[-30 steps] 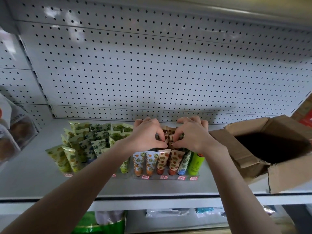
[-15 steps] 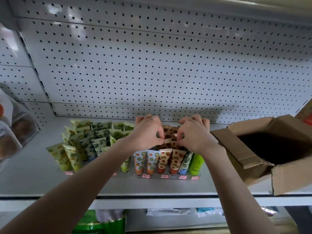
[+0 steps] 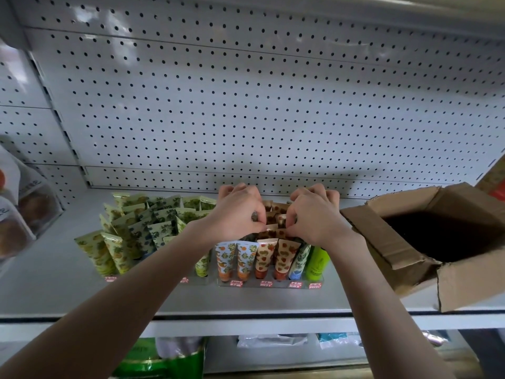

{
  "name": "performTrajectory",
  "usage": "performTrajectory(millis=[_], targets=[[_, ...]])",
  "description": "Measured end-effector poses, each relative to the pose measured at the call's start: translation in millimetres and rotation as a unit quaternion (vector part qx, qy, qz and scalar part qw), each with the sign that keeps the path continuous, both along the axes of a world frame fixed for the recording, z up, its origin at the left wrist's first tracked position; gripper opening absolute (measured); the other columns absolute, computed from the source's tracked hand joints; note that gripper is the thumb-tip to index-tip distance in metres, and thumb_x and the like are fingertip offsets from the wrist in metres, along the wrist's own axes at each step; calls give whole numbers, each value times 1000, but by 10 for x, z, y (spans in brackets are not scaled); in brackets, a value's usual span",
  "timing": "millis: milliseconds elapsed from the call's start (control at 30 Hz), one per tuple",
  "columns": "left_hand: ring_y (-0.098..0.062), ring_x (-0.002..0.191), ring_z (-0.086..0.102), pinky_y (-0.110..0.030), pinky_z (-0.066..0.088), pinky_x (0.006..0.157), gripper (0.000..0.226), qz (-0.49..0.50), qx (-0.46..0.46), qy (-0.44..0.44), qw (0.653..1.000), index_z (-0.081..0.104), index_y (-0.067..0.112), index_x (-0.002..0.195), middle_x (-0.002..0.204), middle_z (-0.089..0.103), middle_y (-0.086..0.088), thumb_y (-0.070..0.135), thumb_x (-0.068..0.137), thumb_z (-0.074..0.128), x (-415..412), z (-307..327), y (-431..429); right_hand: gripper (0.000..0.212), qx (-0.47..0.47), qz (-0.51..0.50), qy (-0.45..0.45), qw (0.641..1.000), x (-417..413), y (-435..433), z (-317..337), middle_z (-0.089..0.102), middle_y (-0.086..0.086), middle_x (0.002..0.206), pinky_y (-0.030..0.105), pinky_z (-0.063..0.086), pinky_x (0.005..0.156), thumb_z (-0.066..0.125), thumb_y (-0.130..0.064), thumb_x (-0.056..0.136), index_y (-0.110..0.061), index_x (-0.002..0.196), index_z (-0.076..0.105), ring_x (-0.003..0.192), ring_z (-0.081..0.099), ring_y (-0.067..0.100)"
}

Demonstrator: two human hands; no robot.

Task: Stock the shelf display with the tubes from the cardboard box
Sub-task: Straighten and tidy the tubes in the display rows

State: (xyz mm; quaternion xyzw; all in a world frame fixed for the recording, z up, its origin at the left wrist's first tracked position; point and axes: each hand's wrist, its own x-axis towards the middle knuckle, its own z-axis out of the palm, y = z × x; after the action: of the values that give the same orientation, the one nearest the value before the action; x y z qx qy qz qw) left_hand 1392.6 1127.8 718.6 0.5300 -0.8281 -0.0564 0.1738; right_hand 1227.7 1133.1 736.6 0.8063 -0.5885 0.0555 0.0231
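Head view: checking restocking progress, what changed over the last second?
The left hand and right hand drew slightly apart, both still pinching the brown-patterned plastic tubes. The open cardboard box, pale green tubes and front row of tubes stayed put.

There are two hands, the left hand (image 3: 240,212) and the right hand (image 3: 314,214), and one box (image 3: 410,242). The front row beside the box holds six tubes: two orange tubes (image 3: 225,259), two red-fruit tubes (image 3: 282,257), one blue-capped tube (image 3: 299,262) and one plain green tube (image 3: 317,259). Behind them show at least four brown tubes (image 3: 280,207); the hands hide any more. The yellow-green tubes (image 3: 131,233) at the left number well over a dozen, too crowded for an exact count. Six red price tags (image 3: 266,283) line the front. Two bags (image 3: 30,209) show at the left edge.
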Motion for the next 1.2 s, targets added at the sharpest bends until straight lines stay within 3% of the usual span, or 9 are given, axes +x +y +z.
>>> performTrajectory(millis=[367,667,800,933,1033,1200], targets=[[-10,109,35,-33,13,99,16,-2,6,5,1000,72,27,85,101,42,14,41,82,65,5,-6,3,10,4,-1,-22,1000,-32,7,33,47,-4,130,34,12,94,66,-21,81,-27,80,74,121,26,22],[-9,106,37,-27,13,86,20,2,2,43,999,71,29,86,102,48,13,47,80,65,28,-13,40,4,20,5,-109,994,-159,114,57,41,-11,138,31,9,95,70,-35,80,-33,76,71,125,19,15],[-9,106,38,-30,15,90,12,-13,16,72,997,70,32,79,101,49,13,44,80,67,57,-4,123,3,29,19,-107,994,-180,226,25,37,-13,142,28,6,92,72,-37,76,-36,75,70,127,15,13],[-6,102,36,-27,15,85,17,-24,29,67,997,71,31,79,95,46,19,47,74,71,61,-35,196,4,29,18,-83,996,-144,292,-10,34,-12,145,33,7,97,72,-38,76,-35,79,72,131,14,17],[-5,102,35,-30,16,92,14,-22,40,69,997,70,30,77,91,43,20,44,74,73,40,-61,221,2,23,16,-65,998,-113,298,-43,32,-11,147,32,6,92,70,-37,77,-36,78,71,131,13,19],[-6,103,35,-35,17,100,7,-20,43,59,997,71,30,76,96,44,18,37,77,72,8,-73,233,4,23,12,-66,997,-101,270,-106,34,-10,147,37,7,100,70,-31,79,-34,78,71,130,13,19]])
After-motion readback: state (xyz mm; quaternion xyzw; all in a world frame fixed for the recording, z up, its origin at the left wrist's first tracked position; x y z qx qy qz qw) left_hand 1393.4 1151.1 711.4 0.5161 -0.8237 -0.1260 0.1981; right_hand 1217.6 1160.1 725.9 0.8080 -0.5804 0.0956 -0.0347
